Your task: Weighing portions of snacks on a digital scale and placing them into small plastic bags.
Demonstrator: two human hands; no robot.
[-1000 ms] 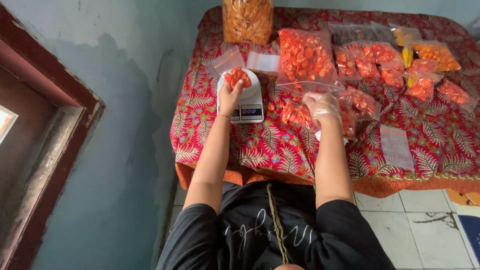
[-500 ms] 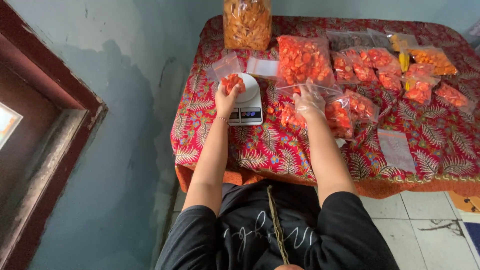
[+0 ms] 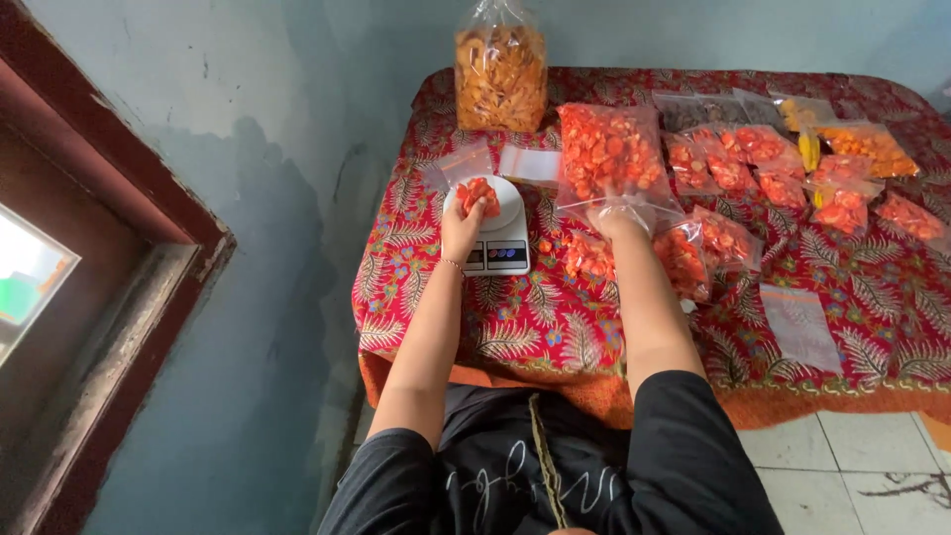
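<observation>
My left hand [image 3: 462,226] grips a small clear bag of orange-red snack pieces [image 3: 476,194] and holds it on the round plate of a white kitchen scale [image 3: 502,241]. My right hand [image 3: 614,218] wears a thin clear plastic glove. It reaches into the open mouth of a large clear bag of the same orange-red snacks [image 3: 606,157], and the bag hides its fingers. A smaller filled bag [image 3: 684,260] lies just right of that wrist.
All of this sits on a table under a red leaf-patterned cloth [image 3: 555,332]. A tall bag of yellow crackers [image 3: 500,71] stands at the back. Several small filled bags [image 3: 753,159] lie to the right. Empty zip bags [image 3: 800,325] [image 3: 528,163] lie flat. A blue wall [image 3: 287,248] is close on the left.
My right hand has moved from the small bags up into the mouth of the large bag. My left hand has stayed on the small bag at the scale. The view has shifted slightly.
</observation>
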